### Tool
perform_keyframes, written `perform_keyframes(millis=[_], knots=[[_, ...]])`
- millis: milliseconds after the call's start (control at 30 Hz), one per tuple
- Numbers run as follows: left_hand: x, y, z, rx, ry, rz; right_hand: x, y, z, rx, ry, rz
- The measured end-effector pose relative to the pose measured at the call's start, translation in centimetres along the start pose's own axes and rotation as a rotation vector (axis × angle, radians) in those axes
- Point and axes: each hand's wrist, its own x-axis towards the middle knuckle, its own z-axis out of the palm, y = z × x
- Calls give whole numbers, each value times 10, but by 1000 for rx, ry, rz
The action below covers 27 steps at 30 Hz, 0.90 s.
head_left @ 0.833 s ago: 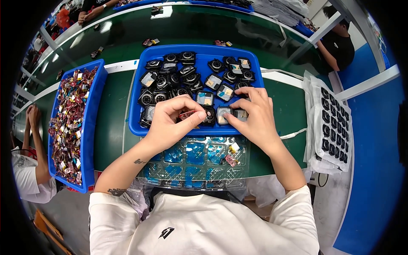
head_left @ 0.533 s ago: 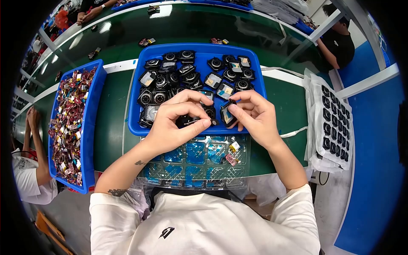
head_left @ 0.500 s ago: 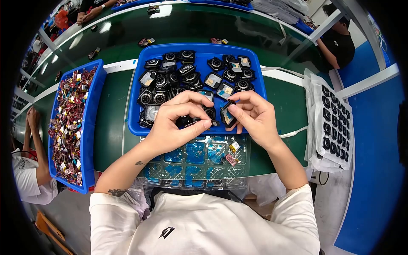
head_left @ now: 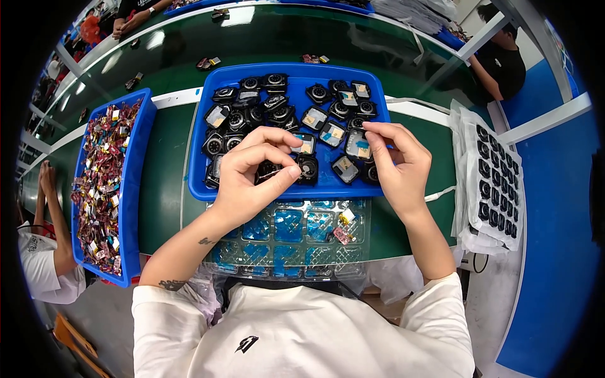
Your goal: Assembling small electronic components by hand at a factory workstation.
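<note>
My left hand [head_left: 255, 173] is over the near middle of a blue tray [head_left: 290, 68], thumb and forefinger pinched together. Whatever is between those fingertips is too small to make out. To the right, my right hand [head_left: 403, 167] has thumb and fingers apart and holds nothing. By its fingertips lies a black watch case [head_left: 358, 148] with blue film inside; another open case [head_left: 345, 169] sits nearer me. Several black watch cases [head_left: 236, 120] are heaped in the tray's left half, some hidden behind my left hand.
A clear plastic compartment tray [head_left: 290, 252] with blue film lies before me, holding a small circuit part [head_left: 343, 235]. At left stands a blue bin [head_left: 146, 126] of small electronic parts. White trays [head_left: 463, 189] of black pieces are stacked at right. Other people sit around the green belt [head_left: 283, 38].
My right hand has let go of the watch case and moved up and right. My left hand has shifted slightly left. Parts on the far belt have moved slightly left.
</note>
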Motion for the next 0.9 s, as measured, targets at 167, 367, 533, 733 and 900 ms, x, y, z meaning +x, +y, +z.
perform_keyframes(millis=[167, 367, 533, 733, 900], knots=[[2, 1, 0, 102, -49, 13, -3, -7, 3, 637, -290, 417], [2, 6, 0, 55, -159, -11, -6, -9, 3, 673, -363, 447], [-1, 4, 3, 188, -308, 162, -12, -8, 11, 689, -408, 428], [-4, 4, 9, 298, -262, 221, -13, -9, 10, 689, -472, 393], [-3, 5, 10, 254, -171, 191, -9, -12, 10, 983, -450, 572]])
